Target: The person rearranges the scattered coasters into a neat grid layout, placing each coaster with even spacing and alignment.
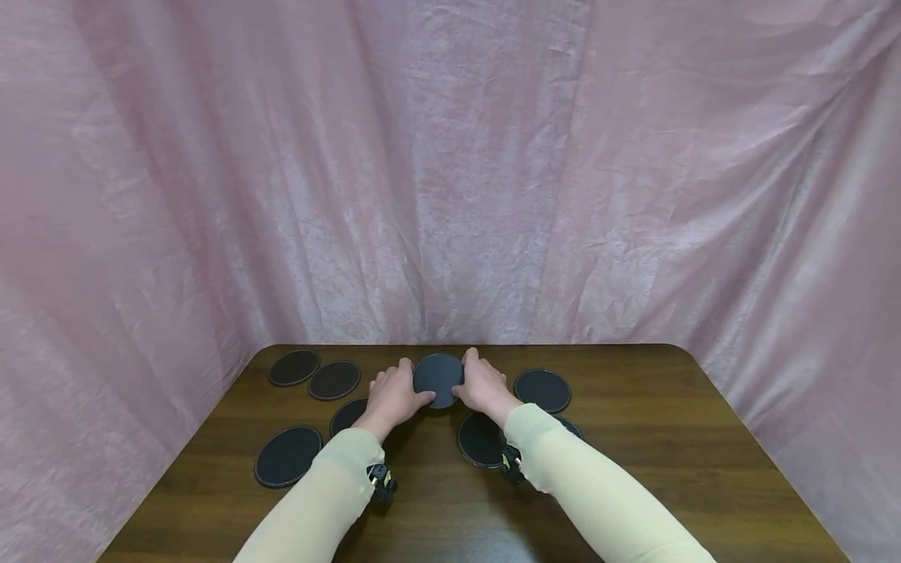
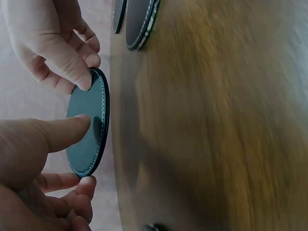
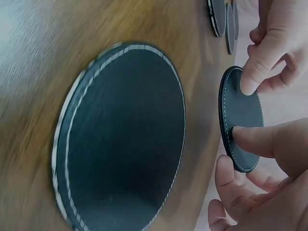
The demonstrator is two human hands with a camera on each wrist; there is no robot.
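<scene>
Pink drapery [image 1: 479,172] backs the worktop [image 1: 647,485]; my head view puts the round dark disc [image 1: 439,381] midway between left hand [image 1: 396,396] and right hand [image 1: 486,385], towards the far edge.
Left wrist view: both pinch opposite sides of its rim, neither nearer. Right wrist view: I see it held off the worktop.

The table [image 1: 669,438] spans the bottom of the head frame, the curtain [image 1: 450,172] behind it. At lower centre, one coaster [image 1: 438,381] is above the table, between the left hand [image 1: 394,397] and right hand [image 1: 484,385]. Four coasters [image 1: 288,457] lie lower left, three others [image 1: 542,390] right of centre, one partly under the right sleeve [image 1: 594,486] in view.
</scene>
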